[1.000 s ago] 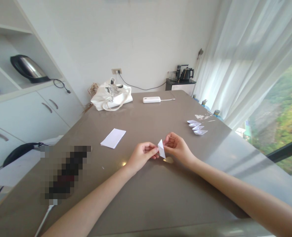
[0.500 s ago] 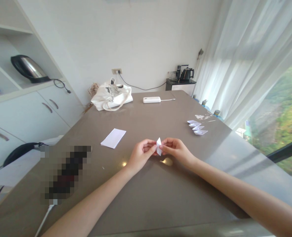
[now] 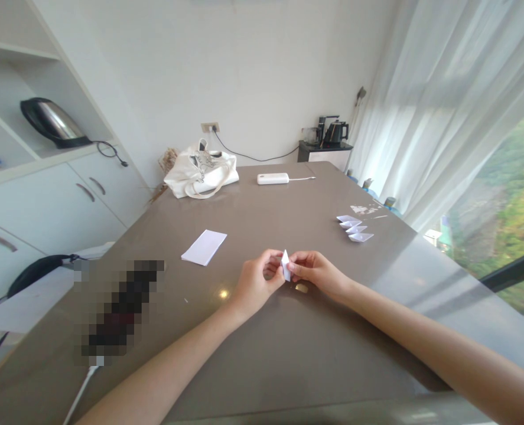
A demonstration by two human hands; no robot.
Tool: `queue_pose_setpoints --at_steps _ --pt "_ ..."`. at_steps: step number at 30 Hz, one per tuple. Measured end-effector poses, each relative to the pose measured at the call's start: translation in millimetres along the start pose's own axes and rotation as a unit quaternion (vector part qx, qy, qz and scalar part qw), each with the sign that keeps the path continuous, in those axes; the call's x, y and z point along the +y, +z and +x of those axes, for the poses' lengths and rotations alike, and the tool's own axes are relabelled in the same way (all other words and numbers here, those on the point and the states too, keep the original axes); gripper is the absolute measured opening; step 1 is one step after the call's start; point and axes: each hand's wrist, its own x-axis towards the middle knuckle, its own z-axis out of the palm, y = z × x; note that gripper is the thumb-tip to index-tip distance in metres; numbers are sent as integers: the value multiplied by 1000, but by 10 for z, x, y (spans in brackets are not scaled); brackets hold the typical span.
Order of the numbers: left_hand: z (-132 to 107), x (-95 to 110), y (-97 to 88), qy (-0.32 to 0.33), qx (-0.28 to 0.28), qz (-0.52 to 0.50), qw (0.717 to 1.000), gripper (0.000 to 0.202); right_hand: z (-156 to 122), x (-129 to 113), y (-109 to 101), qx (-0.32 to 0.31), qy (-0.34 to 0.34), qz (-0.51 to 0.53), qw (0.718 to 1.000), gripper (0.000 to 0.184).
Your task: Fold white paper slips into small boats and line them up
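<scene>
A small folded white paper piece is pinched between both hands just above the grey-brown table. My left hand grips its left side with thumb and fingers closed. My right hand pinches its right side. The paper stands narrow and upright between the fingertips. A small stack of white paper sheets lies to the left of my hands. Several finished folded paper pieces sit in a row to the far right.
A white bag and a white power bank with a cable lie at the table's far end. A blurred dark object sits at the left near edge. Cabinets with a kettle stand left; curtains hang right.
The paper piece has been folded narrower between the fingertips. Both hands moved slightly closer together and a little lower toward the table.
</scene>
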Motion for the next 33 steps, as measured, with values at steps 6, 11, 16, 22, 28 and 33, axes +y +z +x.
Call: queue_pose_setpoints --at_steps 6,11,16,22,28,33 --pt "64 -85 -53 -66 -48 -164 983 31 -35 -102 12 24 -88 -124 988 25" --pt "103 -95 -76 -84 -99 -249 960 32 -54 -114 -26 68 -151 -277 946 20" --pt "96 -76 -51 -100 -101 -270 952 34 -88 -154 -22 93 -191 -348 913 16" --pt "98 -99 -51 -118 -106 -287 945 37 -101 -165 -14 81 -185 -350 915 15" --pt "93 -104 -52 -132 -101 -300 939 33 -111 -187 -2 76 -193 -348 914 16" --pt "94 -128 -60 -141 -102 -329 928 25 -110 -190 -3 72 -194 -345 915 17"
